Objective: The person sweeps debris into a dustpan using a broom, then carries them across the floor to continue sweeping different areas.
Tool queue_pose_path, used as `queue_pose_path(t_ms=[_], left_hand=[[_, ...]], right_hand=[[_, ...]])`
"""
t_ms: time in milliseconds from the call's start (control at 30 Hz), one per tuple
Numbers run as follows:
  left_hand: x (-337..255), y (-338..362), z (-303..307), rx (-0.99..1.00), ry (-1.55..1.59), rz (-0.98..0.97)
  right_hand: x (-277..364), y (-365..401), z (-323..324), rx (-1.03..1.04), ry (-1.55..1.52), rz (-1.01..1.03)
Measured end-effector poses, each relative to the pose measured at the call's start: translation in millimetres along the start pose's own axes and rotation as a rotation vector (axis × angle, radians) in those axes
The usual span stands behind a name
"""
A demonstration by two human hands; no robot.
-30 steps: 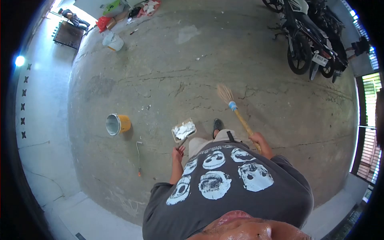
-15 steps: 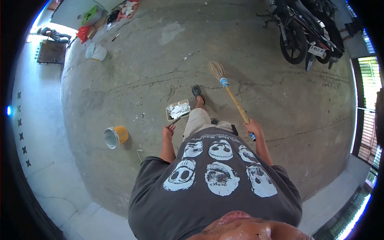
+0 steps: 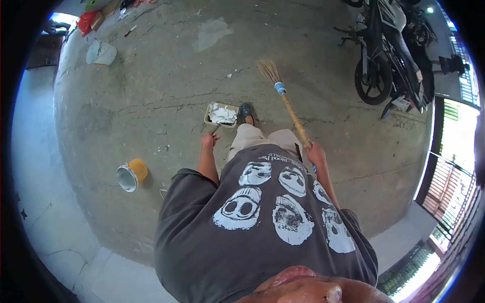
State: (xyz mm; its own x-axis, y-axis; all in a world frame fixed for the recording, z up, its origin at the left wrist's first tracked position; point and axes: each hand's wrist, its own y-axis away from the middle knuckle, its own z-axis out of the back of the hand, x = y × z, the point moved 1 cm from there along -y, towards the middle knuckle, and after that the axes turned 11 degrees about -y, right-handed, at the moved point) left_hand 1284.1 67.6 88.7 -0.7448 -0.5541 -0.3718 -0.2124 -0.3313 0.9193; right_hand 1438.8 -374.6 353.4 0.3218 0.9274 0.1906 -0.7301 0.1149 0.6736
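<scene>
My left hand [image 3: 210, 140] is closed around the short handle of a dustpan [image 3: 206, 117]. Crumpled white scraps [image 3: 222, 113] fill much of the pan, which is low over the concrete floor beside my dark shoe [image 3: 246, 111]. In my right hand [image 3: 315, 152] is a stick broom [image 3: 293, 112], gripped near the top of its long tan handle. Its bristles [image 3: 269, 70] fan out ahead of me, and blue bands wrap the handle just behind them. The broom slants forward and to the left.
A yellow bucket [image 3: 137, 170] lies tipped on its side at left. Farther off stands a whitish bucket [image 3: 101, 52], with a red bag [image 3: 87, 22] beyond it. A motorcycle [image 3: 389, 60] is parked at front right. Small white bits [image 3: 162, 148] dot the cracked floor.
The dustpan and my left hand have moved forward, the pan now level with my shoe. The broom has shifted slightly forward and left. My view has turned a little.
</scene>
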Motion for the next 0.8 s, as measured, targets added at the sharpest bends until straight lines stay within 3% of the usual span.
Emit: queue_pose_path(t_ms=[167,333,433,633,700,733,800], left_hand=[[-70.8,-19.9,-39.2,-0.141,-0.209,0.023],[-90.4,-56.5,-72.8,-0.294,-0.272,-0.054],[-102.1,-68.0,-80.9,-0.342,-0.48,-0.056],[-117.7,-89.9,-115.8,-0.354,-0.685,0.023],[-106.4,-103.7,-130.4,-0.569,-0.837,-0.066],[-105.5,-101.0,-133.0,-0.564,-0.838,-0.054],[-137.9,-71.4,-135.2,-0.316,-0.634,0.027]], right_hand=[[66.9,-62.9,37.0,-0.049,0.011,0.111],[119.1,-104.0,56.9,-0.053,0.098,0.242],[145.6,-120.9,56.4,-0.027,0.161,0.203],[170.7,-102.7,33.2,0.184,0.263,0.15],[163.7,-88.7,34.2,0.231,0.305,0.215],[160.8,-79.6,36.1,0.266,0.329,0.29],[159.4,-66.1,57.5,0.331,0.283,0.263]])
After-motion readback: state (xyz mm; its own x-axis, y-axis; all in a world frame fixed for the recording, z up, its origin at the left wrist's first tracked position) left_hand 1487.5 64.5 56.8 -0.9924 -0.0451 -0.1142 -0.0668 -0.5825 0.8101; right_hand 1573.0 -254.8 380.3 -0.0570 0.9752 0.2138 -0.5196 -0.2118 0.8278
